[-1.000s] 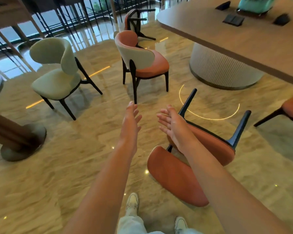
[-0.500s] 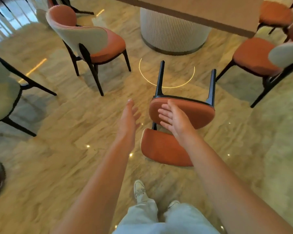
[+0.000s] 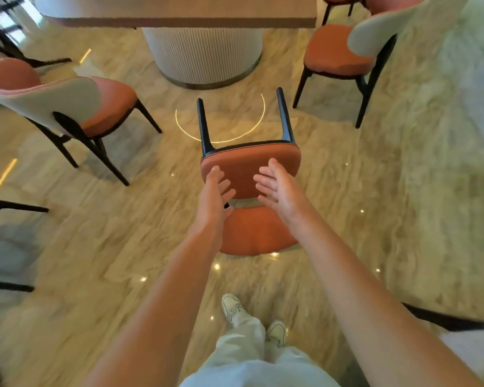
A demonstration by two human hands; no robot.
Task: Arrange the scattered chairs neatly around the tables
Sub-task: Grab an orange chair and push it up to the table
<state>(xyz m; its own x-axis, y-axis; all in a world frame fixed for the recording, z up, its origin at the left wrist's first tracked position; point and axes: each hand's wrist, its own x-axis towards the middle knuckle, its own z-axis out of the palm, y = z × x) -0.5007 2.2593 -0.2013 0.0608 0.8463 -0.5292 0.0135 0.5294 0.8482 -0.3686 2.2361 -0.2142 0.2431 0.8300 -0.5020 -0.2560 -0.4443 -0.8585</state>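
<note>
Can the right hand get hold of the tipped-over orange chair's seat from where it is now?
Probably yes. The right hand is open, over the seat of the tipped-over chair, with nothing between them. The left hand reaches in alongside without crossing its path. Whether the fingers already touch the seat is unclear.

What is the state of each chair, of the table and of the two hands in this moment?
Tipped chair: lying on its back, legs pointing toward the table.
Left chair: upright.
Right chair: upright, near the table.
Table: upright on its ribbed base.
Left hand: open, over the seat.
Right hand: open, over the seat.
</note>
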